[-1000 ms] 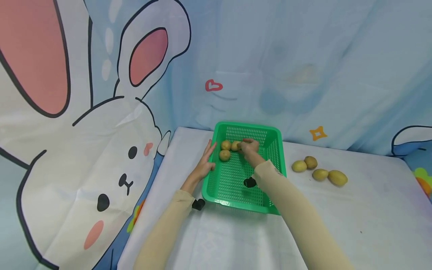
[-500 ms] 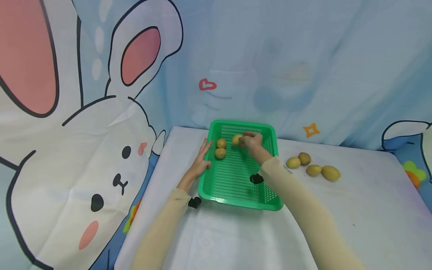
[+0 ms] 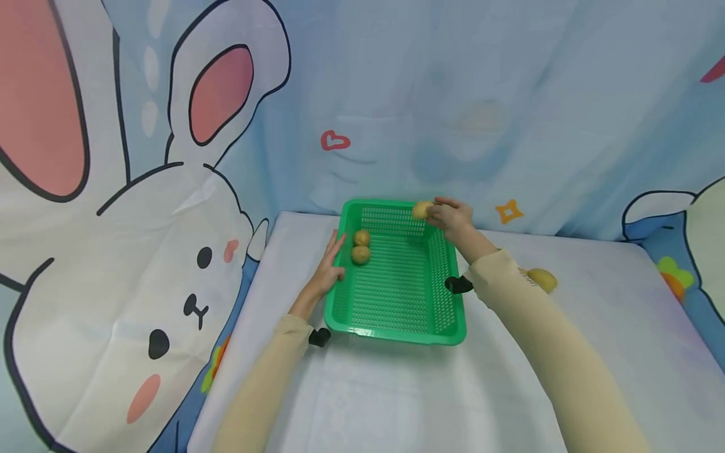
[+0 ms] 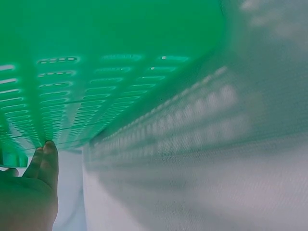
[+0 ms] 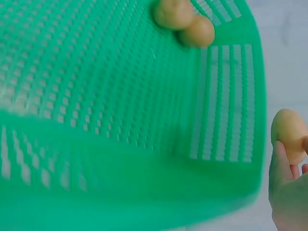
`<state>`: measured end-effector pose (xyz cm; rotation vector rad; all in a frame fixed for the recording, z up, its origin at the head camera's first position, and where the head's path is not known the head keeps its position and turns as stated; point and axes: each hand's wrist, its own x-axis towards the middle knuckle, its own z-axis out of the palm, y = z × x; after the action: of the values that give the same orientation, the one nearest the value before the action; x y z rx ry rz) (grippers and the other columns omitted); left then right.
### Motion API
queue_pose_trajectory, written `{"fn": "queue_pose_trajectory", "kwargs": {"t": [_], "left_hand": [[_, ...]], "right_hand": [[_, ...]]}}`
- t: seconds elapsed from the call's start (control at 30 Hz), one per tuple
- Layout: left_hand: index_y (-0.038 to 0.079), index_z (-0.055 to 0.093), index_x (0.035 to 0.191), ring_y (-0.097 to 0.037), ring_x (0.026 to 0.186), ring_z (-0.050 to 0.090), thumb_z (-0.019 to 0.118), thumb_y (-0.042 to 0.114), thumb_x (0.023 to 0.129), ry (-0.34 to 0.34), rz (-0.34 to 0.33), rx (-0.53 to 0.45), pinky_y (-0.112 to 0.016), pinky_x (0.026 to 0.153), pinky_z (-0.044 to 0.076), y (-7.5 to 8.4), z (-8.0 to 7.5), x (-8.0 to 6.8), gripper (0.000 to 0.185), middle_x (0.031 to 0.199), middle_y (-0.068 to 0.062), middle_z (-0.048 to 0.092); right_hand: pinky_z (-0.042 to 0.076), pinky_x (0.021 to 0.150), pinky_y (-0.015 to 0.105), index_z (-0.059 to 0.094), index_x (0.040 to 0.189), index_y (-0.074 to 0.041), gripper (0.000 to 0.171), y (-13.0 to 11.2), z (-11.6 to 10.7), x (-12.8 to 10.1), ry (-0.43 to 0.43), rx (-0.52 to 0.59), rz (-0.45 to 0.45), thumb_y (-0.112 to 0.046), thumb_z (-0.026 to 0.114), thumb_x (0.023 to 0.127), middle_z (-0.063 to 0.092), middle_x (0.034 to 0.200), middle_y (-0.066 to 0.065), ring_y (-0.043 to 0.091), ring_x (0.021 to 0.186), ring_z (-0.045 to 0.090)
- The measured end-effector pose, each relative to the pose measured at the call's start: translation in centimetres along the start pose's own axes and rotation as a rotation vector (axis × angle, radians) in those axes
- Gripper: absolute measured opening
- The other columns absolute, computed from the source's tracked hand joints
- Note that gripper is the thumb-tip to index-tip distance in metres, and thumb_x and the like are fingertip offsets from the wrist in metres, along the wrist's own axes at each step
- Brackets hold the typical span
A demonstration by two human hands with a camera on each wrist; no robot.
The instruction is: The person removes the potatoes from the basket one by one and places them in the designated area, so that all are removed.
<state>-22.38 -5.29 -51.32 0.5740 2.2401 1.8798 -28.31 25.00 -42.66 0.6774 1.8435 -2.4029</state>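
A green plastic basket [image 3: 391, 292] with slotted walls stands on the white-covered table. My left hand [image 3: 325, 274] touches its left side with extended fingers; in the left wrist view the fingertips [image 4: 49, 149] lie against the slotted wall from outside. My right hand [image 3: 455, 223] holds a potato [image 3: 421, 210] above the basket's back right rim. The right wrist view shows the same potato [image 5: 288, 136] between thumb and fingers, beyond the rim. Two potatoes [image 3: 360, 254] lie side by side in the basket, near its left wall.
To the right of the basket a potato [image 3: 542, 279] lies on the table [image 3: 600, 327], partly behind the right sleeve [image 3: 544, 333]. A printed curtain [image 3: 385, 126] hangs along the back, and a rabbit print covers the left side.
My right hand has lifted a potato from beside the other two in the basket and carried it up and right to the rim. The left hand keeps its place at the basket's left side.
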Motion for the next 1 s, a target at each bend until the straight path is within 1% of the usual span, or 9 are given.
{"fn": "queue_pose_trajectory", "kwargs": {"t": [0.1, 0.17, 0.3, 0.37, 0.4, 0.63, 0.8, 0.9, 1.0], "left_hand": [[0.001, 0.016, 0.157, -0.031, 0.15, -0.009, 0.042, -0.016, 0.062, 0.0, -0.004, -0.001, -0.056, 0.116, 0.008, -0.2, -0.2, 0.0, 0.1, 0.165, -0.011, -0.009], [0.002, 0.017, 0.157, -0.029, 0.15, -0.008, 0.043, -0.015, 0.061, 0.02, 0.0, 0.005, -0.055, 0.116, 0.008, -1.3, -0.2, 0.4, 0.101, 0.165, -0.009, -0.007], [0.002, 0.018, 0.157, -0.029, 0.15, -0.007, 0.043, -0.014, 0.061, 0.035, -0.005, 0.013, -0.055, 0.116, 0.01, -1.4, -0.5, 0.4, 0.101, 0.165, -0.01, -0.006], [0.002, 0.018, 0.157, -0.029, 0.15, -0.008, 0.043, -0.015, 0.062, 0.03, -0.007, 0.012, -0.054, 0.116, 0.01, -1.4, -0.8, 0.3, 0.1, 0.165, -0.01, -0.007], [0.001, 0.017, 0.157, -0.03, 0.15, -0.009, 0.043, -0.016, 0.063, 0.025, -0.009, 0.009, -0.055, 0.116, 0.009, -1.3, -0.9, 0.3, 0.099, 0.165, -0.011, -0.008], [-0.005, 0.015, 0.155, -0.036, 0.149, -0.009, 0.042, -0.017, 0.064, -0.006, -0.013, 0.001, -0.055, 0.115, 0.012, 2.0, -1.6, -1.2, 0.096, 0.163, -0.02, -0.009], [-0.004, 0.013, 0.156, -0.036, 0.149, -0.01, 0.042, -0.017, 0.065, -0.017, -0.022, 0.005, -0.054, 0.115, 0.012, 2.2, -1.5, -1.4, 0.096, 0.163, -0.019, -0.01], [-0.005, 0.012, 0.155, -0.035, 0.149, -0.012, 0.042, -0.017, 0.065, -0.021, -0.022, -0.005, -0.055, 0.115, 0.01, 1.6, -1.5, -1.2, 0.096, 0.163, -0.018, -0.011], [-0.003, 0.012, 0.156, -0.033, 0.149, -0.012, 0.041, -0.018, 0.065, -0.01, -0.011, -0.01, -0.056, 0.115, 0.008, 0.2, -1.4, -0.5, 0.097, 0.164, -0.015, -0.011]], "right_hand": [[0.046, 0.099, 0.036, 0.054, 0.132, -0.003, 0.045, -0.8, -1.5, -0.3, 0.027, 0.012, -0.009, 0.006, 0.062, 0.089, 0.036, 0.153, 0.02, 0.035, 0.135, 0.045], [0.045, 0.099, 0.037, 0.054, 0.133, -0.003, 0.045, -1.1, -2.8, -0.2, 0.043, -0.014, -0.017, 0.005, 0.063, 0.089, 0.037, 0.152, 0.019, 0.034, 0.133, 0.047], [0.045, 0.1, 0.036, 0.053, 0.135, -0.005, 0.046, -1.2, -5.5, -0.4, 0.092, -0.06, -0.007, 0.002, 0.063, 0.09, 0.039, 0.149, 0.016, 0.03, 0.125, 0.055], [0.045, 0.1, 0.036, 0.054, 0.132, -0.006, 0.043, -1.0, -6.9, -0.5, 0.125, -0.06, 0.018, 0.002, 0.063, 0.09, 0.042, 0.147, 0.013, 0.027, 0.122, 0.056], [0.045, 0.1, 0.036, 0.055, 0.131, -0.006, 0.042, -0.9, -7.5, -0.6, 0.146, -0.047, 0.031, 0.002, 0.063, 0.09, 0.043, 0.145, 0.011, 0.026, 0.122, 0.056], [0.045, 0.099, 0.033, 0.055, 0.123, -0.011, 0.036, -0.1, -12.4, -0.9, 0.228, -0.018, 0.103, 0.002, 0.064, 0.09, 0.052, 0.12, 0.003, 0.023, 0.128, 0.051], [0.045, 0.098, 0.033, 0.058, 0.122, -0.012, 0.038, 0.7, -15.9, -1.2, 0.294, 0.042, 0.197, 0.004, 0.065, 0.088, 0.053, 0.124, 0.004, 0.022, 0.131, 0.049], [0.047, 0.095, 0.031, 0.063, 0.113, -0.014, 0.033, 1.5, -17.5, -1.5, 0.328, 0.04, 0.253, 0.005, 0.068, 0.087, 0.054, 0.121, 0.003, 0.019, 0.119, 0.059], [0.05, 0.091, 0.029, 0.066, 0.1, -0.015, 0.025, 2.2, -18.8, -2.0, 0.322, 0.042, 0.269, 0.006, 0.069, 0.085, 0.056, 0.108, 0.001, 0.013, 0.092, 0.067]]}}
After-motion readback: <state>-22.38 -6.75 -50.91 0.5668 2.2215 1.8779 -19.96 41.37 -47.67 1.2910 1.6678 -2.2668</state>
